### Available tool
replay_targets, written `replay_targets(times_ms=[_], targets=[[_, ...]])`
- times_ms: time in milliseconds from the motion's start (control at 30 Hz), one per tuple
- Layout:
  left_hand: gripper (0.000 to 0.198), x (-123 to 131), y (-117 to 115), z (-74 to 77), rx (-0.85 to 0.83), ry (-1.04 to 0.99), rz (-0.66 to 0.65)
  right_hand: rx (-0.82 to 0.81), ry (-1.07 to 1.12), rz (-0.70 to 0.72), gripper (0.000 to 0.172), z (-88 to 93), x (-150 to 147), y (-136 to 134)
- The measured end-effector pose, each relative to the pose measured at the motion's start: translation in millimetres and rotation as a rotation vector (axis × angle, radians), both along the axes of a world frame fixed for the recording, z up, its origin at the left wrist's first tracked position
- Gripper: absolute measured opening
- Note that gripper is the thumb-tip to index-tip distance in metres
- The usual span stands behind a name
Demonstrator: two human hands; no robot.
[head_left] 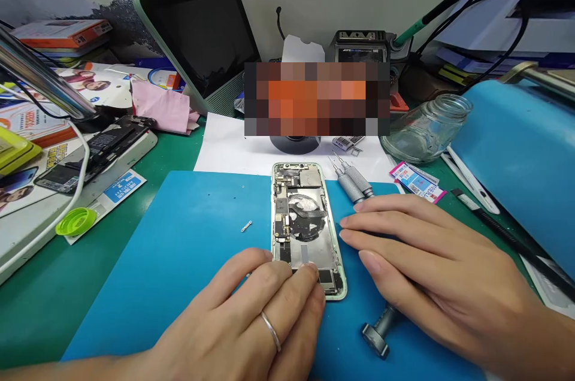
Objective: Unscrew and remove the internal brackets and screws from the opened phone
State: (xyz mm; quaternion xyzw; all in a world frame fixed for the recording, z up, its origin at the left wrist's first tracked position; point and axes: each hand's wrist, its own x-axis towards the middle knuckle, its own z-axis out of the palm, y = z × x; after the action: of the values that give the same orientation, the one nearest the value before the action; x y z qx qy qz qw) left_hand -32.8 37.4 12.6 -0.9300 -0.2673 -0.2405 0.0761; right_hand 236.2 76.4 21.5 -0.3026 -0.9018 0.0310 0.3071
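Note:
An opened green phone point(305, 219) with its internals bare lies lengthwise on the blue mat point(188, 237). My left hand point(251, 321), with a ring on one finger, rests at the phone's near end, fingertips curled down onto its lower parts; whether they pinch anything is hidden. My right hand point(431, 261) lies flat on the mat beside the phone's right edge, fingers stretched out and holding nothing. A screwdriver point(380, 330) lies under the right hand, its grey cap sticking out toward me. Two more screwdrivers point(353, 180) lie just beyond the right fingertips. A tiny metal part point(246, 226) lies left of the phone.
A dark-screened tablet point(197, 33) leans at the back left. A dismantled phone point(90, 156) and a green cap point(75, 220) lie at the left. A glass jar point(426, 126), a blue machine point(516, 147) and pink labels point(415, 180) are at the right, a soldering station point(359, 45) behind.

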Motion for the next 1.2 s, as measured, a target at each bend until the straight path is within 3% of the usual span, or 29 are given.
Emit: replay_targets(times_ms=[367,433,567,767,1000,1200], targets=[[0.038,-2.3,-0.6,-2.7,-0.001,-0.003,0.002,0.019,-0.014,-0.05,0.015,7.3,-0.8,-0.9],[0.038,-2.2,0.0,-2.7,-0.007,-0.002,0.005,0.039,-0.036,0.007,0.016,10.2,-0.7,-2.9],[0.037,-0.1,0.4,-3.1,-0.004,-0.021,0.002,0.086,-0.187,0.217,0.04,14.0,-1.3,-12.3],[0.038,0.1,-3.0,-4.4,-0.02,-0.052,0.009,0.054,-0.386,0.239,0.04,20.2,1.4,-28.2],[0.037,-2.4,-6.4,-9.2,-0.064,-0.052,0.008,0.028,-0.549,0.154,0.028,31.6,23.4,-24.7],[0.051,10.8,-3.5,0.9,-0.075,0.009,0.005,0.11,-0.545,0.049,0.033,34.3,37.5,1.1]])
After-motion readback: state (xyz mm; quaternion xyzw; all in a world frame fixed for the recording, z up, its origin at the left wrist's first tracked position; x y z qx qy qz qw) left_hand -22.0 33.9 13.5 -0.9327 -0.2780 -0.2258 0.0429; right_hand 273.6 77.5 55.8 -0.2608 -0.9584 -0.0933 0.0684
